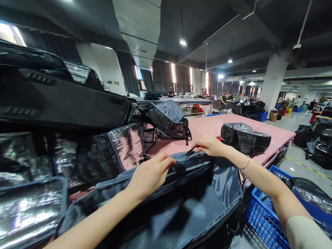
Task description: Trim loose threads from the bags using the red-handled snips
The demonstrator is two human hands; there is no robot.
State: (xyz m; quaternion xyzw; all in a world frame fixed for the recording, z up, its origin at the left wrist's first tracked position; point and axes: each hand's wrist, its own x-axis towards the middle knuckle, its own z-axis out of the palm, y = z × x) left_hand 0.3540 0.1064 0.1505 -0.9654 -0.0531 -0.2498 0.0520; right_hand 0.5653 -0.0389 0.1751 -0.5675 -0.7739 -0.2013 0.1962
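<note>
A large black bag with grey-blue lining (225,183) lies unzipped and gaping right in front of me. My left hand (153,173) is closed on its far rim, with the fingertips hidden behind the edge fabric. Farther right along the same rim, my right hand (210,146) pinches a slim black pointed tool (190,152), whose tip meets the bag's edge. It resembles thread snips, but its exact kind is too small to tell. A bracelet circles the right wrist.
Black bags (64,100) are piled high at left, with silver-lined ones (31,211) below. On the pink table (202,124) sit another open bag (166,117) and two small dark cases (243,136). A blue crate (267,214) stands at lower right. People work farther back.
</note>
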